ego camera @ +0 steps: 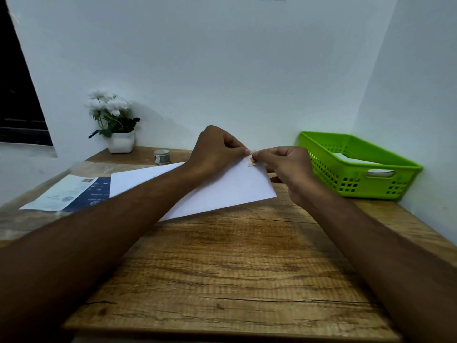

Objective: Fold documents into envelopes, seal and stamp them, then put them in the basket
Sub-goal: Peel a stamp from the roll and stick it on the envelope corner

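pinches a tiny pale piece (251,164) between the curled thumb and forefinger tips of the left hand (217,149) and those of the right hand (289,167), the two sets of fingertips almost meeting; too small to read or to tell what is printed on it. holds it right at the far right corner of one white envelope (222,191), with a lower finger of the right hand touching the envelope's right edge. keeps that envelope slantwise on the wooden table (222,268), plain white face up, left forearm crossing over its near left part.

to the left, partly tucked under the envelope, one printed sheet (66,191), half pale and half dark blue, with small logos and lines of text too blurred to read. beyond the left hand, near the wall (222,70), one small roll (162,156) standing on the table, its printed band unreadable. further left, one white square pot (122,142) with white flowers and green leaves.

at the right, against the corner of the wall, one bright green slotted basket (358,184) with a cut-out handle; inside it, white paper lying flat, seen over the rim and through the handle slot, count not tellable.
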